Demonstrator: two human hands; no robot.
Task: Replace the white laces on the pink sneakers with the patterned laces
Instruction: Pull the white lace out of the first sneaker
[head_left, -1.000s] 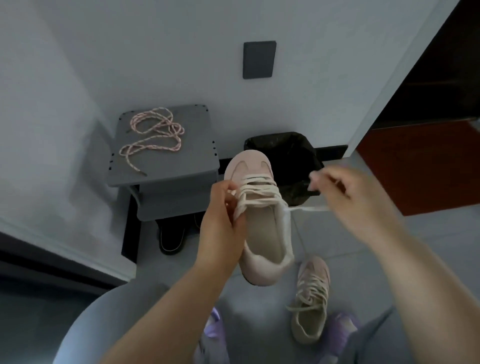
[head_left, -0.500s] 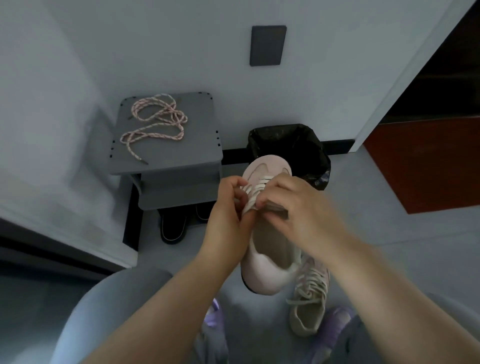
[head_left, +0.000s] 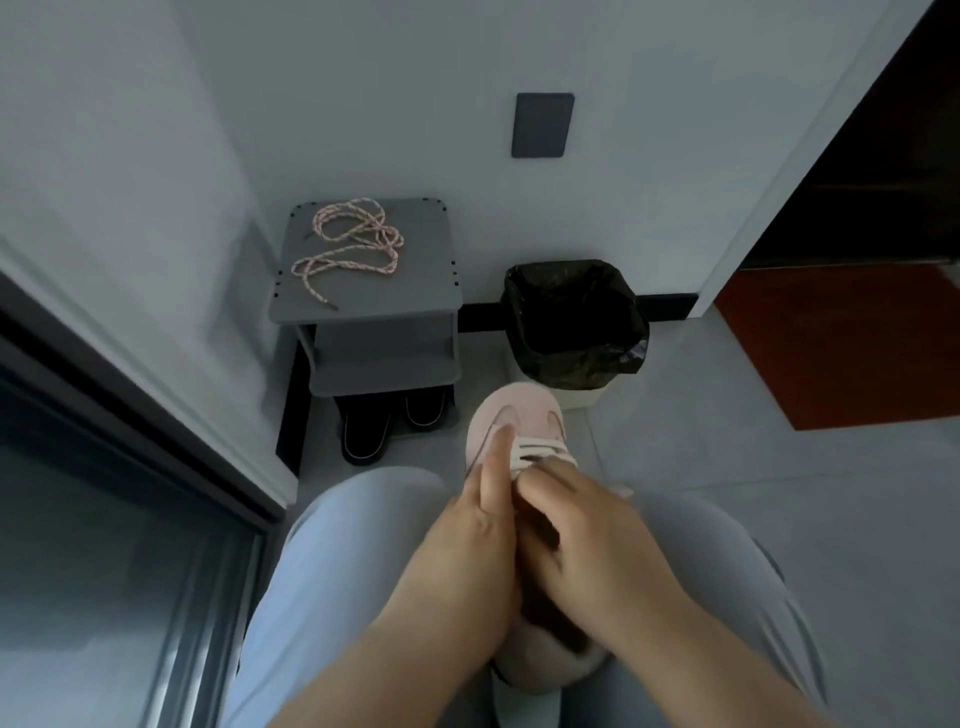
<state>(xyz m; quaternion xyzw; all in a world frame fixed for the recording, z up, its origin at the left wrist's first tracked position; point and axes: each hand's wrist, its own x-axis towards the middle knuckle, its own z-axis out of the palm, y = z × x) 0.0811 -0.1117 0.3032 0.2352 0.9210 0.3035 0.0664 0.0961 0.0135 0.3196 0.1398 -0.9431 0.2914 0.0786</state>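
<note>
A pink sneaker (head_left: 519, 415) lies between my knees, toe pointing away, heel low near my lap. My left hand (head_left: 470, 540) holds its left side, thumb stretched along the upper beside the eyelets. My right hand (head_left: 582, 525) lies over the tongue, fingers curled at the white laces (head_left: 535, 449); the grip itself is hidden. Two rows of white lace still show near the toe. The patterned pink-and-white laces (head_left: 348, 244) lie in loose loops on the grey stool top (head_left: 415, 280). The second sneaker is out of sight.
The grey stool stands against the wall with dark shoes (head_left: 384, 421) under it. A bin with a black liner (head_left: 574, 322) stands right of the stool, just beyond the sneaker's toe. A dark glass door (head_left: 104, 545) lies to the left, a red mat (head_left: 852, 343) at right.
My right hand let go of the pulled-out lace end and came back onto the laces. The sneaker came down from chest height onto my lap, and the view tilted lower.
</note>
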